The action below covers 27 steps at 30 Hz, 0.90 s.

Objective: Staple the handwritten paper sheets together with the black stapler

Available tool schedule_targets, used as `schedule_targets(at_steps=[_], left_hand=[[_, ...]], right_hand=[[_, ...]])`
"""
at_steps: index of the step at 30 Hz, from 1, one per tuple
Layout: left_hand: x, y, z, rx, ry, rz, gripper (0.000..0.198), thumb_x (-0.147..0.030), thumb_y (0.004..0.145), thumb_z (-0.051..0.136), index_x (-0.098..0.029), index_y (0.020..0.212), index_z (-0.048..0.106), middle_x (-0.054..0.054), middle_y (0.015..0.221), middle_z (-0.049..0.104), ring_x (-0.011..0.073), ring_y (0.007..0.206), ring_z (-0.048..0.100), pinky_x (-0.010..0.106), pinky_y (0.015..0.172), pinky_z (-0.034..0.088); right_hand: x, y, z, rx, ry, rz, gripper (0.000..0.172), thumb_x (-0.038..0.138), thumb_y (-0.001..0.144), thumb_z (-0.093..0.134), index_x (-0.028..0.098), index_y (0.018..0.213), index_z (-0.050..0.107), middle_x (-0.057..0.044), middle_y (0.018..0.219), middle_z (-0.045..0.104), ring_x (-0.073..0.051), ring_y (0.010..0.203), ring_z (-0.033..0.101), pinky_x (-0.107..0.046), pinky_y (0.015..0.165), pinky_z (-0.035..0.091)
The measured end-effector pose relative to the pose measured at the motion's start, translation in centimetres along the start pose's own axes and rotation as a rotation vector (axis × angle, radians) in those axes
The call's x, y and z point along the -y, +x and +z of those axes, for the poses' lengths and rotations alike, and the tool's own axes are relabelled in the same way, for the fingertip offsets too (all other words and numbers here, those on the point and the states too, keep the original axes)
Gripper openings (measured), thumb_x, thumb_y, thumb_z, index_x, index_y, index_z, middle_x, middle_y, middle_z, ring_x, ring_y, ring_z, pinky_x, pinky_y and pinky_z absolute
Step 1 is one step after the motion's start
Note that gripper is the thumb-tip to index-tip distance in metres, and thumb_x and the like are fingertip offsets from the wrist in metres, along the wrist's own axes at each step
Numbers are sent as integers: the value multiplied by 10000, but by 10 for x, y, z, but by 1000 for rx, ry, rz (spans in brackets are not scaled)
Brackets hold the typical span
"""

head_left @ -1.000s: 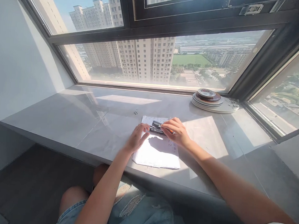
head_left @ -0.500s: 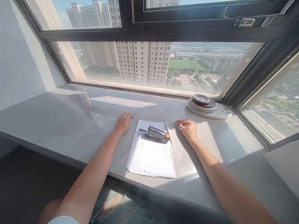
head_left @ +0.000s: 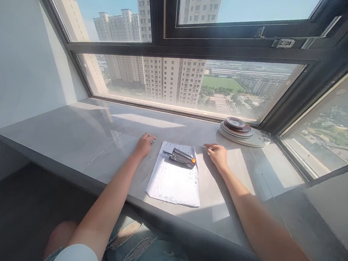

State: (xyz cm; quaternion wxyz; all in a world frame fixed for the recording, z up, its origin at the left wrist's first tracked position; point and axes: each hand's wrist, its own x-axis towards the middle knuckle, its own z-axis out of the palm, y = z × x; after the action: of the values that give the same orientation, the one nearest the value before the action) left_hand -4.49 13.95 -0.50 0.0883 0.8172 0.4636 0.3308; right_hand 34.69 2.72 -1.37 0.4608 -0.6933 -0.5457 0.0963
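A black stapler with an orange end [head_left: 183, 158] lies on the upper part of a small stack of white papers [head_left: 174, 185] with dark marks along its edges. Left of the papers, my left hand [head_left: 144, 144] rests on the grey sill, fingers apart and holding nothing. To the right of the papers is my right hand [head_left: 216, 153], its index finger stretched toward them and nothing held. Neither hand touches the papers or the stapler.
Stacked plates [head_left: 237, 131] stand at the back right of the stone sill [head_left: 56, 133], against the dark window frame [head_left: 237, 52]. A white wall [head_left: 32, 55] bounds the left side. My knees are below the sill's front edge.
The camera view has shifted slightly, so the scene sits a little differently in the picture. The fingers of my left hand have changed pose slightly; the stapler and papers stay in place.
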Motion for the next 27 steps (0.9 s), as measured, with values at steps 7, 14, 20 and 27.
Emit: schedule_targets(at_steps=[7, 14, 20, 27], left_hand=[[11, 2, 3, 5, 61, 82, 536, 20, 843, 457, -217, 1250, 712, 70, 1341, 636, 262, 1193, 572, 432, 1083, 472], [10, 2, 6, 59, 61, 13, 407, -47, 904, 482, -218, 1131, 773, 70, 1124, 743, 275, 1076, 623, 404, 987, 510], [14, 3, 9, 45, 86, 30, 342, -98, 908, 526, -199, 1132, 765, 107, 1039, 706, 292, 1061, 617, 419, 953, 513], [29, 7, 16, -7, 80, 3, 233, -180, 895, 577, -213, 1021, 770, 96, 967, 645, 290, 995, 610, 416, 937, 515]], right_hand=[[3, 1, 3, 59, -114, 54, 402, 306, 825, 556, 202, 1119, 809, -57, 773, 768, -210, 699, 679, -312, 764, 515], [0, 2, 7, 52, -183, -100, 337, 244, 815, 553, 208, 1025, 813, -79, 1098, 779, -252, 923, 699, -377, 940, 497], [15, -8, 13, -131, -99, -194, 302, 288, 870, 524, 200, 991, 788, -93, 960, 768, -264, 854, 622, -421, 867, 486], [35, -13, 22, 3, -77, -339, 238, 226, 882, 531, 226, 940, 762, -81, 999, 743, -250, 916, 617, -393, 872, 478]])
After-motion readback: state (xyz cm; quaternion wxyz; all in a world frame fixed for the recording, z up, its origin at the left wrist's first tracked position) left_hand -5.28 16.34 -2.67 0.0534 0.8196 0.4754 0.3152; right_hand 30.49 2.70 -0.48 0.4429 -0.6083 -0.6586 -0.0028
